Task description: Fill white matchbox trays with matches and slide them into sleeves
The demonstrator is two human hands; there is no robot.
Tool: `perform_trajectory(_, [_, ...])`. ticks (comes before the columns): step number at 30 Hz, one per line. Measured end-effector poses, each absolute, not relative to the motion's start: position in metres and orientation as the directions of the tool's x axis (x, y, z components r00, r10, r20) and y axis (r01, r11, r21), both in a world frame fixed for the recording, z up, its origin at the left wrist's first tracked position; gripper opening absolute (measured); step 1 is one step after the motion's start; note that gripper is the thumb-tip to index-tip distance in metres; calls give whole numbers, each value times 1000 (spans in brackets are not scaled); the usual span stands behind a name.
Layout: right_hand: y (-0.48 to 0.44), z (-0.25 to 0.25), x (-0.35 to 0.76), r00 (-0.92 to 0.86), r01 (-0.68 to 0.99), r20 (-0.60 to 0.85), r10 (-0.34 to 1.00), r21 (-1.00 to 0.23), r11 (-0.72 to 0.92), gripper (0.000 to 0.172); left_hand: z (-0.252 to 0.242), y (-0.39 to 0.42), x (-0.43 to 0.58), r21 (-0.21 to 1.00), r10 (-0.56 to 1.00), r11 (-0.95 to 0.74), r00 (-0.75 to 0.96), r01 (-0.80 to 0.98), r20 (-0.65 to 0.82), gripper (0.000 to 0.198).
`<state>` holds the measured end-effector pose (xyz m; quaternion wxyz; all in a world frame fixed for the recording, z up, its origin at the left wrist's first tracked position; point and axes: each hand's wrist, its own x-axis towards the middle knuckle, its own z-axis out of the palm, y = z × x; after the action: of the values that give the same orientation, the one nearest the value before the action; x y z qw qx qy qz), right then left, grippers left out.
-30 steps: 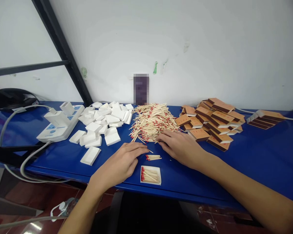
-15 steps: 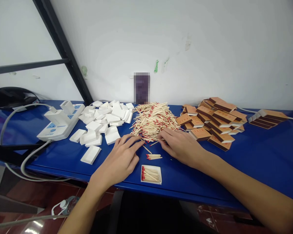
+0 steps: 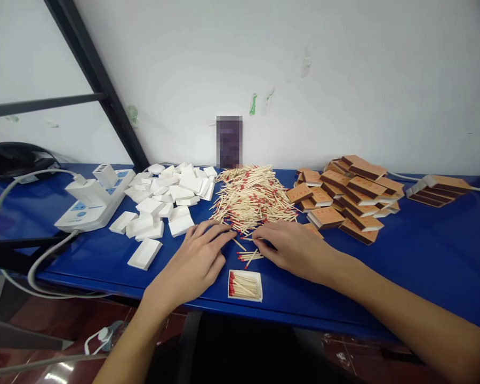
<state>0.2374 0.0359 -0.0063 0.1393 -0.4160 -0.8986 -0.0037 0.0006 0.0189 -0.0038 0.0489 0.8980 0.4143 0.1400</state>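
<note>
My left hand (image 3: 196,261) lies with fingers stretched out and spread at the front left edge of a heap of red-tipped matches (image 3: 254,197). A loose match (image 3: 239,245) lies by its index fingertip. My right hand (image 3: 292,248) is at the heap's front right, thumb and fingers drawn together on a match (image 3: 247,237) at their tips. Just below lies a small row of matches (image 3: 244,256), with one match (image 3: 252,259) slanting across it near the right thumb. Nearer me, a white matchbox tray (image 3: 245,300) holds several matches, heads to the left.
White matchbox trays (image 3: 180,192) are piled on the left, beside a power strip (image 3: 92,210) with cables. Orange matchbox sleeves (image 3: 356,192) are heaped on the right, with a separate stack (image 3: 440,189) farther right. A pixelated dark object (image 3: 229,141) stands against the wall. The blue table's front edge (image 3: 288,322) is near.
My right hand has come slightly down and left, from the heap's edge toward the small row. A match now slants across that row. My left hand has barely moved.
</note>
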Motion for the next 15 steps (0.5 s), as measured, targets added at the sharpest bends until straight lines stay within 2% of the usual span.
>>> perform_trajectory(4, [35,-2,238,-649,705,299,700,-109,701,17,-3,18,1,207,757,-653,617,729,216,41])
perform_trajectory(10, [34,-1,238,-634,699,319,705,-153,698,18,-2,18,1,226,753,-658,618,718,228,38])
perform_trajectory(15, [34,1,238,-569,669,491,660,-191,718,19,-2,18,1,244,752,-659,617,711,234,36])
